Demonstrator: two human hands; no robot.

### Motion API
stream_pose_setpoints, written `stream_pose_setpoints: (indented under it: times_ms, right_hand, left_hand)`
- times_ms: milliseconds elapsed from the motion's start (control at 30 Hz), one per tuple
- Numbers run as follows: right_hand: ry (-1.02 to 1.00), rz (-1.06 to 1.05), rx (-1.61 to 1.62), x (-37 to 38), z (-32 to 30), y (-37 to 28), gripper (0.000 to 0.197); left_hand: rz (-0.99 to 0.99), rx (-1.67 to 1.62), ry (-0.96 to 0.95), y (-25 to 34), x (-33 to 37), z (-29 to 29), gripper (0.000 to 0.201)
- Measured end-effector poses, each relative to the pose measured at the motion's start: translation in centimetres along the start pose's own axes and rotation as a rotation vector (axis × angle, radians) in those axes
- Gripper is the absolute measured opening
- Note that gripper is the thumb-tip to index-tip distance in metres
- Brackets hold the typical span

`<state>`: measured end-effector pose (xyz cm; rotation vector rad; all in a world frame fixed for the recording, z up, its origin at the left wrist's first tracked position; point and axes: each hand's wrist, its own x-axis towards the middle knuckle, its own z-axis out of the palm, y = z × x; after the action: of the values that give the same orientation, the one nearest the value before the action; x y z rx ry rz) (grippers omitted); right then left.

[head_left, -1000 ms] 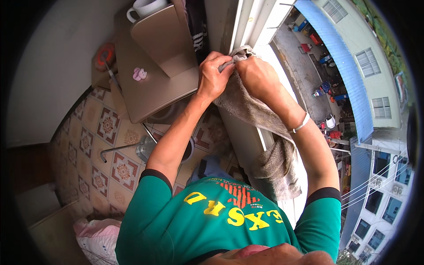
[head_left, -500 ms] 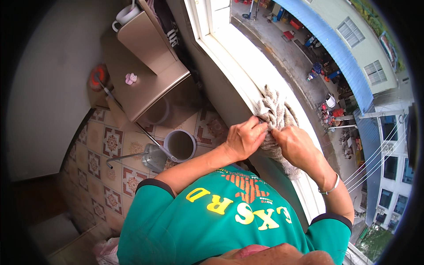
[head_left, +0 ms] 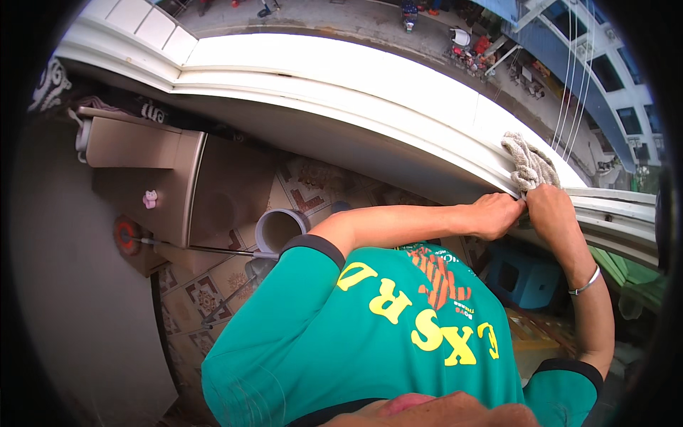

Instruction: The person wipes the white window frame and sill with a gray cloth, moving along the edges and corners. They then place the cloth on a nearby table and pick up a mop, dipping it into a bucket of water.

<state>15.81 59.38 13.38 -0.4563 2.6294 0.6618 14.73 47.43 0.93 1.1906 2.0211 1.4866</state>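
Note:
A wrung, greyish-beige cloth (head_left: 530,162) lies bunched on the white window sill (head_left: 398,114), toward the right side of the head view. My right hand (head_left: 553,211) is closed on the lower end of the cloth, knuckles up. Just left of it, my left hand (head_left: 498,215) is closed with curled fingers, its fingertips meeting the right hand at the cloth's near edge. Exactly what the left fingertips pinch is partly hidden, but the cloth reaches them. A silvery bangle (head_left: 585,282) circles my right wrist.
Beyond the sill lies a street far below, with cables (head_left: 571,85) strung outside. Indoors, a pale bucket (head_left: 279,231) stands on the patterned tile floor beside a brown cabinet (head_left: 186,178). A long-handled red brush (head_left: 128,235) leans by it. A blue stool (head_left: 523,277) sits under the sill.
My view has turned toward the right. Both hands and the cloth now sit farther right along the sill, and the cloth looks more compact. The blue stool has come into view.

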Motion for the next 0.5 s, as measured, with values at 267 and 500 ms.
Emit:
stream_pose_setpoints:
  times_ms: [267,500]
  right_hand:
    - [-0.065,0.097,0.104,-5.1,-1.0,-2.1,0.010]
    - [-0.145,-0.019,1.228,-5.9,-0.1,-3.0,0.030]
  left_hand:
    - [0.066,-0.248,-0.183,-1.3,-1.0,-3.1,0.035]
    - [-0.333,-0.748,-0.067,-3.6,-14.6,-16.9,0.020]
